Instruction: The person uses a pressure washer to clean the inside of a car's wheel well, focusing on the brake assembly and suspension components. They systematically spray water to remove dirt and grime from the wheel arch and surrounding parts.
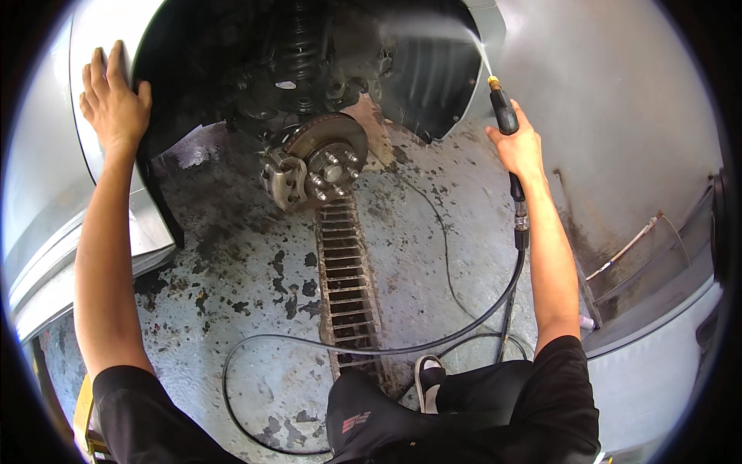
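In my right hand (519, 147) is a black pressure washer gun (504, 110) with a brass nozzle tip, my fingers wrapped round its grip. A white jet (481, 51) leaves the nozzle and spreads into mist across the wheel well's dark liner (433, 69). My left hand (116, 100) lies flat with fingers spread on the silver car body panel (91, 147) beside the wheel arch. Between my hands, the bare wheel hub (332, 172) with its studs, the brake disc (340, 130) and the caliper (283, 176) are exposed. Above them stands a coil spring (297, 39), partly in shadow.
A black hose (410, 349) runs from the gun and loops over the worn, stained floor (263, 255). A slotted drain grate (346, 271) crosses the floor below the hub. To the right is a grey wall (618, 93); something yellow (83, 410) stands at lower left.
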A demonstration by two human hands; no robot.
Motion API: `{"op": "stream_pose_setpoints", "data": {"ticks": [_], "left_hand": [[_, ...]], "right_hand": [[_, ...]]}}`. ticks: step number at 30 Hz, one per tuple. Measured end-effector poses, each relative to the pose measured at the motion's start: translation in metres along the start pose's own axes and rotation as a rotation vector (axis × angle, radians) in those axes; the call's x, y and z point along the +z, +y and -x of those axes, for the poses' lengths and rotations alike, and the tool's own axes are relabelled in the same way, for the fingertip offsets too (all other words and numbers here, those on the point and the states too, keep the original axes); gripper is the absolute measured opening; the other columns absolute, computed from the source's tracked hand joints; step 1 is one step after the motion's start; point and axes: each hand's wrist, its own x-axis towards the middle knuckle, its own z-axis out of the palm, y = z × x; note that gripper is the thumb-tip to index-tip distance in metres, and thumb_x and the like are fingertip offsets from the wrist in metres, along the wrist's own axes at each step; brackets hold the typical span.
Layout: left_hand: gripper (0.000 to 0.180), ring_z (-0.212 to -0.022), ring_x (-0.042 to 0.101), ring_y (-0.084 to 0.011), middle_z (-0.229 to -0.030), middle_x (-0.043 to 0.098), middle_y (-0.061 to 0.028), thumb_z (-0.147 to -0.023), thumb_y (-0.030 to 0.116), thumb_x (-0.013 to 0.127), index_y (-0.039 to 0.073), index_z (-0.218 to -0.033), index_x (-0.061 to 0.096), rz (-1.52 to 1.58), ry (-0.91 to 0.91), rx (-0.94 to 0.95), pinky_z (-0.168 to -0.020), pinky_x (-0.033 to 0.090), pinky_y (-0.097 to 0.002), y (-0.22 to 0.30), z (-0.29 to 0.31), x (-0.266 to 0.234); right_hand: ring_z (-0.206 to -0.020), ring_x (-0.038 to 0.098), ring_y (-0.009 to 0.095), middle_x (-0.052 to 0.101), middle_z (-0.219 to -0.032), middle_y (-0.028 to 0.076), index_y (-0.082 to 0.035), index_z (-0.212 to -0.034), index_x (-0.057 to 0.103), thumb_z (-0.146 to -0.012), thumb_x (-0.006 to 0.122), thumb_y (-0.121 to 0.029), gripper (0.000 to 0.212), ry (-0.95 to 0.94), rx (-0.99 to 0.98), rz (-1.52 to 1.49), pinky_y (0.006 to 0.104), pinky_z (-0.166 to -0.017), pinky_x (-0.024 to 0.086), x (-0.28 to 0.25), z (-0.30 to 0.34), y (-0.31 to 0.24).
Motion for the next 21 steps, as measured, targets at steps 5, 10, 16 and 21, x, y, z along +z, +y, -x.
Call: {"op": "stream_pose_setpoints", "data": {"ticks": [5, 10, 16, 21], "left_hand": [[0.083, -0.155, 0.017, -0.0324, -0.165, 0.024, -0.009, -0.087, 0.032, 0.068, 0.031, -0.159, 0.027, -0.007, -0.01, -0.011, -0.121, 0.018, -0.0578, 0.0, 0.003, -0.002], [0.082, -0.155, 0.016, -0.0329, -0.166, 0.023, -0.0096, -0.088, 0.033, 0.068, 0.03, -0.159, 0.028, -0.006, -0.01, -0.005, -0.121, 0.018, -0.0584, 0.0, 0.002, -0.002], [0.082, -0.155, 0.016, -0.0331, -0.166, 0.023, -0.0097, -0.089, 0.035, 0.067, 0.032, -0.159, 0.025, -0.001, 0.006, 0.029, -0.121, 0.017, -0.0597, -0.002, 0.001, 0.0], [0.083, -0.155, 0.015, -0.0332, -0.166, 0.023, -0.0096, -0.089, 0.036, 0.067, 0.033, -0.16, 0.024, 0.006, 0.009, 0.014, -0.121, 0.016, -0.0605, -0.001, 0.003, 0.002]], "right_hand": [[-0.118, 0.066, 0.03, 0.071, -0.121, 0.015, -0.019, -0.15, 0.049, -0.081, 0.082, -0.032, 0.077, -0.045, 0.062, 0.006, 0.0403, -0.101, 0.049, 0.008, -0.008, 0.007], [-0.114, 0.068, 0.032, 0.071, -0.12, 0.02, -0.012, -0.153, 0.044, -0.08, 0.081, -0.033, 0.084, -0.118, -0.027, 0.084, 0.0407, -0.099, 0.052, 0.014, -0.017, 0.031], [-0.112, 0.069, 0.032, 0.071, -0.118, 0.02, -0.017, -0.151, 0.047, -0.08, 0.079, -0.026, 0.079, -0.017, 0.021, 0.063, 0.04, -0.098, 0.052, 0.017, -0.009, 0.029], [-0.113, 0.068, 0.035, 0.071, -0.118, 0.022, -0.016, -0.149, 0.05, -0.078, 0.074, -0.022, 0.076, -0.072, 0.038, 0.11, 0.0417, -0.098, 0.052, 0.023, -0.014, 0.054]]}}
